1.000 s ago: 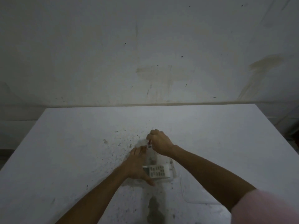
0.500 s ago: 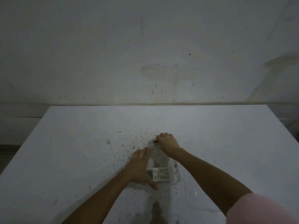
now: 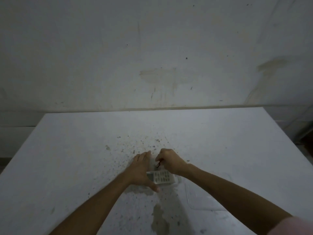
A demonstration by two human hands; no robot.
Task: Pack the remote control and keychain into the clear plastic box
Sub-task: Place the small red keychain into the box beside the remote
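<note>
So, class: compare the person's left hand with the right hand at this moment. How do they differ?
The left hand lies open and flat against the clear box; the right hand is curled shut. The left holds nothing; the right pinches the keychain. Both hover over the box with the remote.

The scene is dim and grey-blue, with soft, even light and no glare; the table (image 3: 76, 150) is palest around the middle, where both hands (image 3: 169, 162) cast only a faint shadow just beside them, and it darkens toward its left and near edges. Wide-angle distortion bows the table's far edge and splays its sides, and the wall (image 3: 152, 48) behind it falls into murk at the corners. Detail is soft and grainy throughout, and the pink sleeve (image 3: 294, 226) at the table's near right corner is blurred
</note>
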